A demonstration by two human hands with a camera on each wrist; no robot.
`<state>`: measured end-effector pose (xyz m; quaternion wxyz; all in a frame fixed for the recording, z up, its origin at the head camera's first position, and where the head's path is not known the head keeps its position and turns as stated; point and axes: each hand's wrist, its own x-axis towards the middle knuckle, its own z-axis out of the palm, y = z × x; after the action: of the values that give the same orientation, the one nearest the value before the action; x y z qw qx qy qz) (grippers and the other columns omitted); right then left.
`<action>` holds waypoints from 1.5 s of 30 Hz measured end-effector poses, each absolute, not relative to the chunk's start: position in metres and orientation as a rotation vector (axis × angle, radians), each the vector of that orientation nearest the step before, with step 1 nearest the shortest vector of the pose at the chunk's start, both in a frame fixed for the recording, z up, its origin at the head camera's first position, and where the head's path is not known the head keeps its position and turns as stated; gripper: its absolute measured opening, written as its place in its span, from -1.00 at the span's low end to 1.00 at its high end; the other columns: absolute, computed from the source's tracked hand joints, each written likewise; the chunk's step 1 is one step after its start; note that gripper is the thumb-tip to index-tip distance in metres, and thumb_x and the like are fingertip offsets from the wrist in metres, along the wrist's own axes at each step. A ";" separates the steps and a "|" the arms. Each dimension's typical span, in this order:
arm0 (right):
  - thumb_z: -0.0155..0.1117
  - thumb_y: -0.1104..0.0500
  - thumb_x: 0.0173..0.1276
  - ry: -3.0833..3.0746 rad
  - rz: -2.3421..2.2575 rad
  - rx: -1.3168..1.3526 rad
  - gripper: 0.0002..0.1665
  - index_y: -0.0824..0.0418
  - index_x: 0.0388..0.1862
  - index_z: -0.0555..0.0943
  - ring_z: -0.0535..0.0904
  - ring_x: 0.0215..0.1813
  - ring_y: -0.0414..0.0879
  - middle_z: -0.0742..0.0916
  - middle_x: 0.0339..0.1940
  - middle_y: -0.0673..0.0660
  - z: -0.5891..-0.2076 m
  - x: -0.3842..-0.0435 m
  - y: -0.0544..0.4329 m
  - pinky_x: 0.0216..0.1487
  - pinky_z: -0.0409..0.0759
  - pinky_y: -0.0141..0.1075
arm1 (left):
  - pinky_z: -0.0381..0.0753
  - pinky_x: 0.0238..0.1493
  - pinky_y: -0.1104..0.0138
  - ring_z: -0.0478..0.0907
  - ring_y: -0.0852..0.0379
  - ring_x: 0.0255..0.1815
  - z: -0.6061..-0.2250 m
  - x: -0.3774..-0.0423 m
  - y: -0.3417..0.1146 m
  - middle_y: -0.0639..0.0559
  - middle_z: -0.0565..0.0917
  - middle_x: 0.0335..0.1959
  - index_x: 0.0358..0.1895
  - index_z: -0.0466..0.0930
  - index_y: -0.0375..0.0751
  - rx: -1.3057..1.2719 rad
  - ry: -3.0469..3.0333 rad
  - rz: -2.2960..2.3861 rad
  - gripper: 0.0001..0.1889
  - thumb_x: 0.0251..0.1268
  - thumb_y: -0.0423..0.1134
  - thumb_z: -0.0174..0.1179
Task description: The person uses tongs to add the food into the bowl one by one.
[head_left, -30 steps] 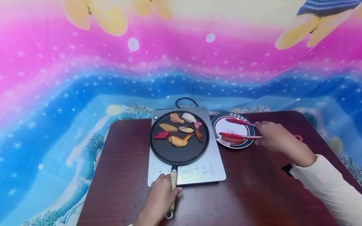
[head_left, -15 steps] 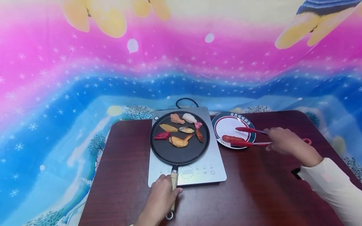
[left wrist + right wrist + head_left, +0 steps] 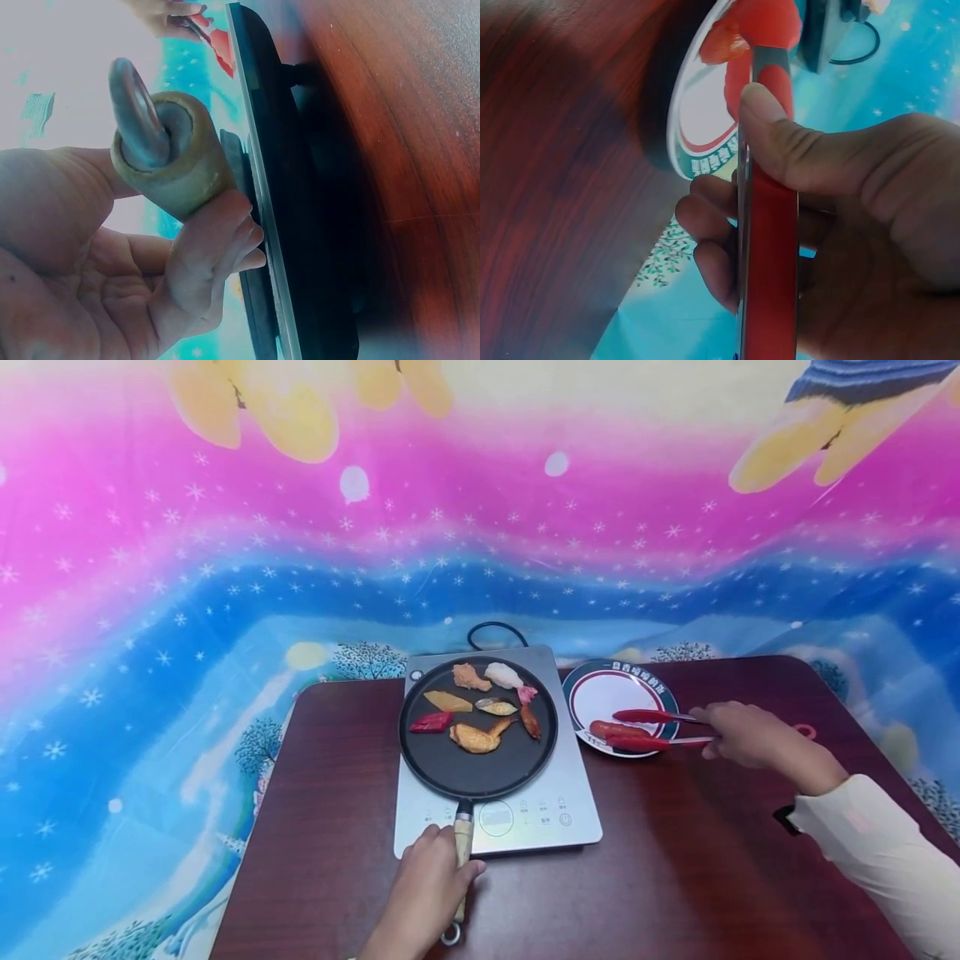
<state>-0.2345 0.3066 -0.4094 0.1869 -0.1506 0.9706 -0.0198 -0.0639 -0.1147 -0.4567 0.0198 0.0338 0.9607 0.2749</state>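
My left hand grips the wooden handle of a round black frying pan; the left wrist view shows the handle's end with its metal hanging ring. In my right hand are red-tipped tongs, thumb pressed on one arm in the right wrist view. Their tips straddle a reddish sausage lying at the near side of a white plate with a dark green rim. One tip partly covers the sausage. Several food pieces lie in the pan, among them a browned chicken wing and a shrimp.
Under the pan is a silver induction cooker with touch controls along its front. A black cord loops behind it. Everything stands on a dark red wooden table, with a colourful cloth backdrop behind.
The tongs first shift right and their near tip comes to the near side of the sausage; then the arms draw closer together around it. My left hand keeps its grip on the pan.
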 end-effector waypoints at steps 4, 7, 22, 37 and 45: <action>0.50 0.24 0.27 2.694 -0.112 -0.444 -0.23 0.57 0.35 0.43 0.60 -0.15 0.11 0.68 0.08 0.51 -0.413 -0.237 0.311 -0.12 0.67 0.04 | 0.46 -0.46 0.28 0.48 0.14 -0.52 -0.456 -0.064 -0.115 0.05 0.50 -0.51 -0.31 0.67 -0.33 0.118 2.995 0.843 -0.66 0.04 -0.14 0.56; 0.48 0.25 0.28 2.662 -0.159 -0.430 -0.23 0.58 0.36 0.41 0.57 -0.20 0.04 0.70 0.03 0.47 -0.418 -0.238 0.314 -0.17 0.66 -0.04 | 0.46 -0.46 0.27 0.48 0.14 -0.52 -0.457 -0.064 -0.115 0.05 0.50 -0.52 -0.32 0.67 -0.33 0.125 3.003 0.837 -0.65 0.03 -0.14 0.57; 0.51 0.27 0.23 2.747 -0.212 -0.391 -0.30 0.51 0.31 0.51 0.53 -0.30 -0.03 0.75 -0.08 0.39 -0.434 -0.230 0.316 -0.30 0.59 -0.24 | 0.44 -0.45 0.28 0.48 0.14 -0.51 -0.456 -0.063 -0.115 0.06 0.49 -0.52 -0.30 0.68 -0.33 0.119 2.997 0.845 -0.65 0.04 -0.12 0.56; 0.47 0.27 0.29 2.776 -0.251 -0.396 -0.34 0.52 0.31 0.50 0.51 -0.33 -0.04 0.74 -0.08 0.40 -0.433 -0.229 0.317 -0.34 0.50 -0.25 | 0.46 -0.44 0.27 0.46 0.15 -0.51 -0.457 -0.063 -0.115 0.06 0.49 -0.51 -0.31 0.67 -0.32 0.121 2.992 0.860 -0.66 0.05 -0.13 0.55; 0.44 0.27 0.32 2.811 -0.312 -0.405 -0.36 0.53 0.32 0.50 0.44 -0.40 -0.07 0.75 -0.21 0.29 -0.429 -0.229 0.316 -0.40 0.42 -0.24 | 0.44 -0.44 0.26 0.46 0.15 -0.51 -0.458 -0.063 -0.116 0.07 0.48 -0.52 -0.32 0.67 -0.31 0.121 2.986 0.865 -0.67 0.04 -0.12 0.55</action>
<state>-0.2285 0.3159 -0.4293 0.1416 -0.1402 0.9740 -0.1082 -0.0634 -0.1157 -0.4578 0.0152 0.0388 0.9597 0.2779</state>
